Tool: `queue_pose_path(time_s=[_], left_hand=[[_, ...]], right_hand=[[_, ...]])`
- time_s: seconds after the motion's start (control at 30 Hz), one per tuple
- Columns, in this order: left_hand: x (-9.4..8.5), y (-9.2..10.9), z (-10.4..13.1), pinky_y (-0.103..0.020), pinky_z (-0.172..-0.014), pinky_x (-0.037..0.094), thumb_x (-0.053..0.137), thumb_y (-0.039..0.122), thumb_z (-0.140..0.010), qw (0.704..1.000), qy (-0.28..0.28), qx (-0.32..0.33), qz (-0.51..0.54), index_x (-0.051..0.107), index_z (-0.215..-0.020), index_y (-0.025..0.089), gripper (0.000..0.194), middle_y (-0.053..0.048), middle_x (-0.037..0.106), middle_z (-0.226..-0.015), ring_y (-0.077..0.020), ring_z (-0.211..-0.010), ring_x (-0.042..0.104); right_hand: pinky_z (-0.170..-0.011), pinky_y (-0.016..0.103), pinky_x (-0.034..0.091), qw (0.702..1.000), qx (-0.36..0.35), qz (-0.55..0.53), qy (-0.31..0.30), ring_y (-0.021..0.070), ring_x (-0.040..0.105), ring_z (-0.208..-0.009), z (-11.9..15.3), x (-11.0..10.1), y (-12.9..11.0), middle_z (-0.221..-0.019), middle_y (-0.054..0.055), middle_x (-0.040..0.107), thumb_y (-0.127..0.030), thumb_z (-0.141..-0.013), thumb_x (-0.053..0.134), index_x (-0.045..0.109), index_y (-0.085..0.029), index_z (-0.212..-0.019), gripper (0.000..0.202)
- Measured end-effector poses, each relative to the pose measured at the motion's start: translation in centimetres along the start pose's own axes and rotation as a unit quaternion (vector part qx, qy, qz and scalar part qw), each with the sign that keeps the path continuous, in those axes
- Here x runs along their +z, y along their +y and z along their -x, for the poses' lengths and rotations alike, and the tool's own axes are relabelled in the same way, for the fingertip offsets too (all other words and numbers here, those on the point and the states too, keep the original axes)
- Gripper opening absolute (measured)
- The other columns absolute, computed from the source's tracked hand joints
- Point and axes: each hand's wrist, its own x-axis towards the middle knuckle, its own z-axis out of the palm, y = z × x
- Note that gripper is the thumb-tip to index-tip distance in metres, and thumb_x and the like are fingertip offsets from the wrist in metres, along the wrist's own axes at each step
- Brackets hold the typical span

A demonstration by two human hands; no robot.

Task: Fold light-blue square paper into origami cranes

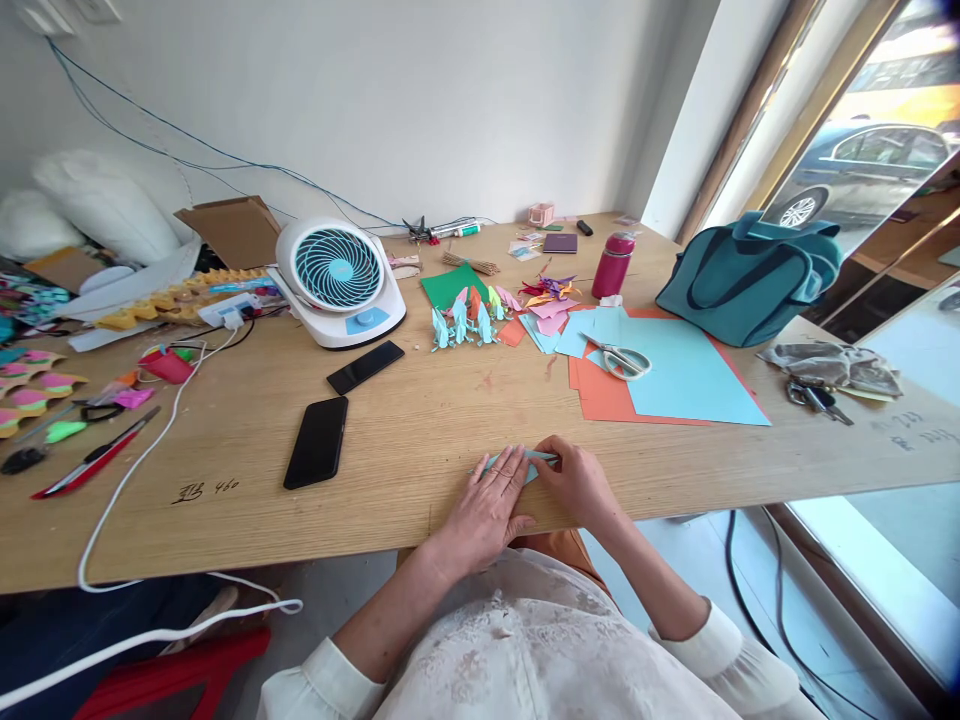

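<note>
A broad, pale wood-grain table (450, 410) carries everything. On its right side, a large rectangular light-blue paper sheet (697, 370) overlaps orange paper sheets (607, 402). At the far left of centre stands a rounded white plastic fan (341, 285) with a blue-and-black grille.

At the near edge, the left hand (491, 490) lies flat, fingers extended and close together, pressing down rather than gripping. The right hand (576, 482) is curled, thumb and fingertips in a narrow pinch on paper. Farther off, pale-handled scissors (630, 365) rest on the sheets, and small light-blue folded paper figures (461, 325) stand left of them.

Smallest is the narrow piece of light-blue paper (532, 472) at the near edge, under the left fingers and reaching right into the pinch; its full shape is hidden. To press it well, the left palm should bear down evenly and keep it from sliding, while the right fingertips line up the edges before firming the crease outward.
</note>
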Motion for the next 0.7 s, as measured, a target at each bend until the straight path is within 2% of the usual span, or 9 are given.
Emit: queue_pose_path(time_s=[0.13,0.27,0.37,0.47,0.57,0.7], left_hand=[[0.2,-0.4,-0.3,-0.05,-0.121,0.02,0.043,0.055,-0.098,0.999,-0.039,-0.008,0.01,0.018,-0.156,0.012,0.077,-0.015,0.022,-0.163,-0.0278,-0.152,0.02],[0.3,-0.3,-0.2,-0.05,-0.121,0.019,0.041,0.059,-0.097,0.999,-0.039,-0.008,0.01,0.014,-0.157,0.014,0.08,-0.015,0.023,-0.163,-0.0276,-0.152,0.018],[0.3,0.1,0.2,-0.051,-0.12,0.019,0.039,0.065,-0.094,0.999,-0.029,-0.01,0.01,0.009,-0.158,0.013,0.088,-0.017,0.024,-0.162,-0.0283,-0.152,0.018],[0.4,0.8,1.2,-0.051,-0.121,0.016,0.033,0.067,-0.095,0.999,-0.028,-0.016,0.008,0.008,-0.158,0.012,0.088,-0.016,0.021,-0.163,-0.0287,-0.152,0.018],[0.7,1.6,2.3,-0.051,-0.121,0.014,0.034,0.067,-0.095,0.999,-0.028,-0.018,-0.001,0.009,-0.158,0.012,0.087,-0.016,0.02,-0.163,-0.0296,-0.152,0.018],[1.3,2.0,3.1,-0.051,-0.121,0.013,0.034,0.066,-0.095,1.0,-0.02,-0.012,-0.016,0.012,-0.158,0.012,0.086,-0.017,0.023,-0.162,-0.0306,-0.151,0.021]], right_hand=[[-0.075,0.034,0.046,0.998,-0.027,0.059,0.015,0.0249,0.066,-0.086,0.2,-0.1,0.3,-0.096,0.008,0.071,-0.028,-0.091,0.055,0.068,-0.021,-0.099,0.016],[-0.087,0.037,0.048,0.977,-0.16,0.135,0.041,0.0253,0.063,-0.101,1.4,-1.0,0.8,-0.111,0.012,0.068,-0.026,-0.099,0.043,0.067,-0.019,-0.115,0.029],[-0.096,0.041,0.046,0.949,-0.26,0.175,-0.018,0.0259,0.059,-0.117,3.1,-1.6,1.3,-0.133,0.013,0.062,-0.025,-0.1,0.041,0.054,-0.019,-0.139,0.042],[-0.112,0.048,0.035,0.911,-0.344,0.215,-0.075,0.0278,0.044,-0.138,5.0,-1.8,1.7,-0.151,0.014,0.046,-0.032,-0.1,0.043,0.032,-0.013,-0.154,0.058],[-0.116,0.05,0.032,0.892,-0.371,0.243,-0.082,0.0274,0.036,-0.144,6.5,-1.4,2.2,-0.156,0.017,0.039,-0.038,-0.101,0.043,0.022,-0.009,-0.157,0.066],[-0.116,0.048,0.033,0.89,-0.373,0.261,-0.039,0.0265,0.036,-0.144,7.6,0.1,3.1,-0.154,0.016,0.042,-0.041,-0.1,0.045,0.016,-0.008,-0.157,0.073]])
